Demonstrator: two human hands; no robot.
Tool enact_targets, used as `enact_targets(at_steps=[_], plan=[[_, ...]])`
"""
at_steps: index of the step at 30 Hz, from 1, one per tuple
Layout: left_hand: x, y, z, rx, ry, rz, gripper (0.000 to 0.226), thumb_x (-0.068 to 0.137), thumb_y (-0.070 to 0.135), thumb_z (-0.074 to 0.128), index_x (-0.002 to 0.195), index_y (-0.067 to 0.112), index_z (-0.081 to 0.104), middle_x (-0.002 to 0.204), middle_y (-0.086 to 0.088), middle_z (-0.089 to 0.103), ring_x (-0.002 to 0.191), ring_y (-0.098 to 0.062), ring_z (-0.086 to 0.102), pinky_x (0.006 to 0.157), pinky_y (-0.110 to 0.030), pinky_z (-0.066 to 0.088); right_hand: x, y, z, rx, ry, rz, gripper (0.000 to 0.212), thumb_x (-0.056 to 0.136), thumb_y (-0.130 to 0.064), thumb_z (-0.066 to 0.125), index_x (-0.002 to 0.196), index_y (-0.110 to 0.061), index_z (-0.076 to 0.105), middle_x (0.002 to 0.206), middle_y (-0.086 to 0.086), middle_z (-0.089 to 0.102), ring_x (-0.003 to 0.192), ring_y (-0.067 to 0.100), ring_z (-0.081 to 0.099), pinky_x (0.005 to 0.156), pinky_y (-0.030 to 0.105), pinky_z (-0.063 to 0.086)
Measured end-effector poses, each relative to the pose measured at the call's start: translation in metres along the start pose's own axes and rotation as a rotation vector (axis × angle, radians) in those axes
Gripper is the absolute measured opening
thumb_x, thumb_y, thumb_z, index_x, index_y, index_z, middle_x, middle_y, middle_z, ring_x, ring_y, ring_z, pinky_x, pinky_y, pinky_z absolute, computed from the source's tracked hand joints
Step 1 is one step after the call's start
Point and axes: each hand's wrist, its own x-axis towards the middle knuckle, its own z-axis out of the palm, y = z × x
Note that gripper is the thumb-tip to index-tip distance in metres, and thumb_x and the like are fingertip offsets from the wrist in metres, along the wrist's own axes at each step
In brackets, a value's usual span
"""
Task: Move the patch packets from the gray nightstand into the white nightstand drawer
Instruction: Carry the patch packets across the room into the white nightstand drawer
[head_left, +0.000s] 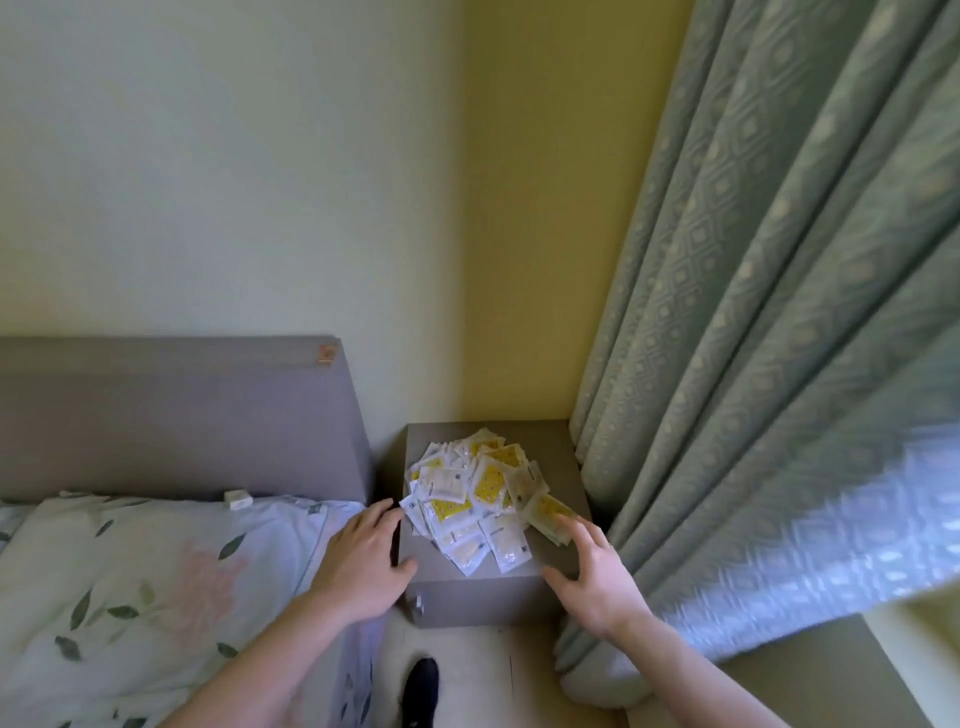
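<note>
— Packets first: where do they lie from the hands?

— The patch packets (478, 493) sit in a loose heap on top of the gray nightstand (550, 564), straight ahead of the person and between the two hands. The heap runs from the far right of the top toward the near left, and its near edge spills close to the front lip.

— And the hands themselves?

— Well apart, one on each side of the pile. The left hand (363, 556) has its fingers spread and relaxed over the left edge of the nightstand, fingertips just beside the nearest packets on that side. The right hand (597, 566) is likewise spread, its fingers reaching to the packets at the right end of the heap; whether they actually touch is hard to tell. Neither holds anything.

— Which is nearer?

— About even, I'd say; the heap lies bracketed. That suits a two-handed scoop inward, gathering from both flanks.

— The white nightstand?

— Not in view. A bed (130, 597) is on the left and a curtain (753, 338) on the right, so the carry will mean turning away.
</note>
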Motion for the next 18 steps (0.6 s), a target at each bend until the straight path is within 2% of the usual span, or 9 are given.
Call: enact_targets(at_steps=[6, 10, 15, 18], plan=[[0.13, -0.026, 0.03, -0.035, -0.203, -0.021, 0.066, 0.093, 0.041, 0.052, 0.153, 0.022, 0.035, 0.159, 0.003, 0.032, 0.141, -0.024, 0.039, 0.112, -0.04, 0.039, 0.096, 0.017, 0.044, 0.005, -0.1, 0.289, 0.072, 0.09, -0.04, 0.062, 0.155, -0.029, 0.032, 0.158, 0.0, 0.035, 0.138, 0.024, 0.046, 0.113, 0.034, 0.042], [0.193, -0.036, 0.061, -0.015, -0.314, -0.025, 0.067, 0.088, 0.04, 0.054, 0.151, 0.023, 0.038, 0.153, 0.002, 0.036, 0.137, -0.024, 0.042, 0.108, -0.042, 0.043, 0.152, 0.033, 0.059, 0.079, -0.121, 0.392, 0.069, 0.091, -0.038, 0.062, 0.154, -0.03, 0.035, 0.156, -0.001, 0.036, 0.134, 0.023, 0.05, 0.109, 0.033, 0.044], [0.273, -0.055, 0.109, 0.032, -0.319, -0.056, 0.064, 0.094, 0.031, 0.053, 0.154, 0.02, 0.035, 0.159, 0.001, 0.031, 0.14, -0.026, 0.038, 0.112, -0.043, 0.039, 0.215, 0.075, 0.076, 0.092, -0.087, 0.45, 0.056, 0.094, -0.028, 0.066, 0.147, -0.022, 0.047, 0.149, 0.0, 0.044, 0.132, 0.019, 0.051, 0.107, 0.028, 0.042], [0.314, -0.058, 0.139, 0.072, -0.303, -0.036, 0.063, 0.097, 0.03, 0.053, 0.155, 0.02, 0.032, 0.162, 0.001, 0.027, 0.141, -0.027, 0.036, 0.113, -0.04, 0.038, 0.249, 0.104, 0.087, 0.043, -0.066, 0.48, 0.052, 0.093, -0.027, 0.066, 0.143, -0.018, 0.051, 0.141, 0.006, 0.049, 0.129, 0.025, 0.053, 0.106, 0.03, 0.043]])
